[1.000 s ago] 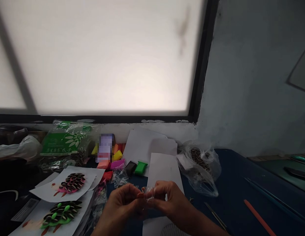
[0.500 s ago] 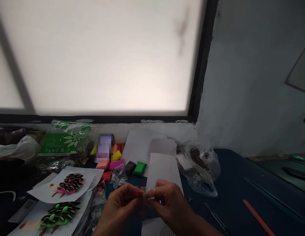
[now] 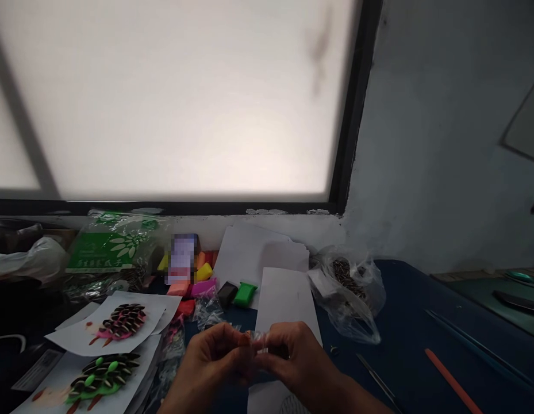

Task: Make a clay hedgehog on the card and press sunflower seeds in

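Observation:
My left hand point(image 3: 212, 353) and my right hand point(image 3: 299, 353) meet low in the middle of the view, both closed in a pinch. Between them is a small clear plastic wrapper point(image 3: 258, 340), its right part gripped by my right fingertips. A bit of orange-brown clay point(image 3: 244, 340) shows at my left fingertips, against the wrapper; how much of it lies inside is hidden. Beneath the hands a paper with a dark line drawing point(image 3: 292, 404) partly shows. Blank white sheets point(image 3: 286, 293) lie just beyond.
Finished hedgehog pictures of clay and seeds point(image 3: 120, 322) lie at left. Behind are wrapped clay packs, including green point(image 3: 245, 294) and black point(image 3: 227, 294), plus a green seed bag point(image 3: 98, 250). Rightward lie a bag of seeds point(image 3: 348, 287), tweezers point(image 3: 379, 379) and an orange stick point(image 3: 452, 379).
My right fingers have shifted their grip on the wrapper, and more of its clear film shows between the hands. The rest of the table looks unchanged.

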The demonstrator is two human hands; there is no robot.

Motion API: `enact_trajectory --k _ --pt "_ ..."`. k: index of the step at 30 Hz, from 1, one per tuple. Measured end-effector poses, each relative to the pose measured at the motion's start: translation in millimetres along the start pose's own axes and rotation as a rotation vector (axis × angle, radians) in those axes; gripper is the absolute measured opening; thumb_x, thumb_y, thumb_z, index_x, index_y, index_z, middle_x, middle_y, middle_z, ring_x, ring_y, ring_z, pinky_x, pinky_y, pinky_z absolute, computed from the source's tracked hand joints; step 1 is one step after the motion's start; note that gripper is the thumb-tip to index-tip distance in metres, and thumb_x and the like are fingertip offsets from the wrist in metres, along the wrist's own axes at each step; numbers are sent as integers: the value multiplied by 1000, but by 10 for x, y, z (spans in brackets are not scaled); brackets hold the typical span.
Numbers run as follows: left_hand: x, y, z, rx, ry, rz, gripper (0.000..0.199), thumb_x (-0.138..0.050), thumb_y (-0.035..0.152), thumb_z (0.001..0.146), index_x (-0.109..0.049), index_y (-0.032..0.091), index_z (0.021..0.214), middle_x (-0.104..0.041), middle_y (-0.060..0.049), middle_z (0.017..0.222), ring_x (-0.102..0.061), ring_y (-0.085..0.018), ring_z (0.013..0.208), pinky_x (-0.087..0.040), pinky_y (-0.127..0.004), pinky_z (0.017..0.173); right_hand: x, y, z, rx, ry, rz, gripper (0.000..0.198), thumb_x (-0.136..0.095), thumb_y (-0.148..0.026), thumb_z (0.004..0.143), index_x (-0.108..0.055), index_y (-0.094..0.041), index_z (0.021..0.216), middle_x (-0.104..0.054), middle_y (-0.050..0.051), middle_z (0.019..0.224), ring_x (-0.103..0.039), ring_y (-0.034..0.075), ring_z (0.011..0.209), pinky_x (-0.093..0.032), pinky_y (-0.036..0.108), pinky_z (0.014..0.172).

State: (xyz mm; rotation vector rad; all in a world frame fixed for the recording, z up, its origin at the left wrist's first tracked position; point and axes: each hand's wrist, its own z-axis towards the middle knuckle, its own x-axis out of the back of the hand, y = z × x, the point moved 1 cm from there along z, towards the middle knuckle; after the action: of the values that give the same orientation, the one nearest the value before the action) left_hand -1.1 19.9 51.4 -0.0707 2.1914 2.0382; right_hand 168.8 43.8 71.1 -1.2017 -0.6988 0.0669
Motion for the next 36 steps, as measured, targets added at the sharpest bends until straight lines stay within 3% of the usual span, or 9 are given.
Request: enact_trajectory --k 7,14,20,26,29,36 --pt "-33 -48 -21 -23 88 -42 48 -86 60 58 -65 17 67 -70 -3 64 -67 -21 62 -54 -29 59 -50 57 -9 91 112 -177 13 -67 -16 82 -78 -18 75 -57 -1 64 -51 12 57 -32 24 54" --pt "-3 -60 2 -12 138 -88 49 -90 57 53 -65 17 67 -72 -3 66 -69 -21 65 -56 -30 61 -29 51 -29 266 179 -304 24 -59 -16 88 -72 -16 67 -54 0 61 -49 10 55 -31 22 52" --pt "-20 -84 -5 34 172 -85 50 -91 57 49 -65 17 65 -72 -2 63 -70 -21 62 -56 -27 56 -99 116 -42 324 199 -300 17 -59 -11 83 -74 -17 79 -54 -1 64 -47 10 54 -29 21 50" --pt "-62 -107 -15 0 156 -85 51 -89 60 52 -64 17 63 -71 -3 60 -69 -21 57 -56 -28 54 -128 117 -50 364 234 -359 25 -56 -12 84 -62 -14 60 -51 0 59 -45 9 51 -26 21 48" --pt "-46 -87 -4 -6 146 -61 52 -87 62 53 -65 17 65 -71 -3 63 -70 -21 60 -56 -28 56 -84 104 -34 352 232 -354 25 -56 -14 84 -63 -15 60 -52 -1 59 -46 9 51 -27 21 49" --pt "0 -111 35 11 71 -63 53 -89 60 52 -69 17 76 -74 -5 75 -70 -21 66 -57 -30 62 -13 81 14 169 189 -180 17 -62 -18 83 -73 -15 70 -60 1 63 -52 11 56 -33 22 52"
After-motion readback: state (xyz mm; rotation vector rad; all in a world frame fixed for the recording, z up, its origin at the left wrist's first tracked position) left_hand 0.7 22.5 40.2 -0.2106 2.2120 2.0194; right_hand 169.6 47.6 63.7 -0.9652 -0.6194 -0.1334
